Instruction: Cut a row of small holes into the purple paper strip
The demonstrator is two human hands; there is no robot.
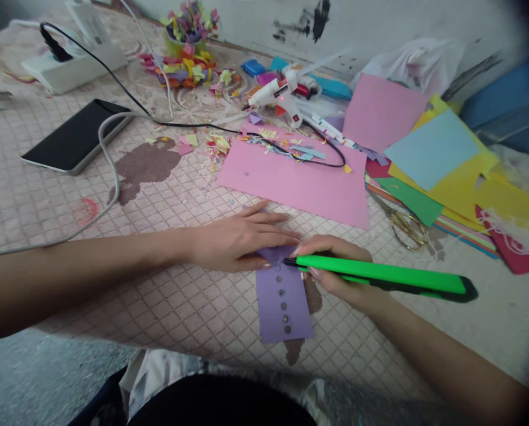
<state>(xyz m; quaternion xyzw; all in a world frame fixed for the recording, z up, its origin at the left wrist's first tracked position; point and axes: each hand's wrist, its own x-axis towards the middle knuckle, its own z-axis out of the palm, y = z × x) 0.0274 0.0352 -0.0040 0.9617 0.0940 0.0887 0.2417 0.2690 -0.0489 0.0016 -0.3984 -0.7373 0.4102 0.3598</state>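
Purple paper point(270, 310) with 5 dark circles point(284, 306) is held under the spread left hand point(235, 241), a green tool point(393, 275) pinched by the right hand point(342, 288).

Diffuse, muted light on the pale, diamond-patterned, cloth-covered surface point(193, 307); shadows faint, fine detail slightly soft; right margin darkened and blurred

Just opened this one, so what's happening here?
A person sits at a cloth-covered table. Their right hand holds a green pen-like tool, its dark tip at a strip of purple paper. Their left hand rests at the strip's upper end. A column of small round marks runs down the strip. Beyond lie pink paper with scraps, a glue gun and gold-handled scissors.
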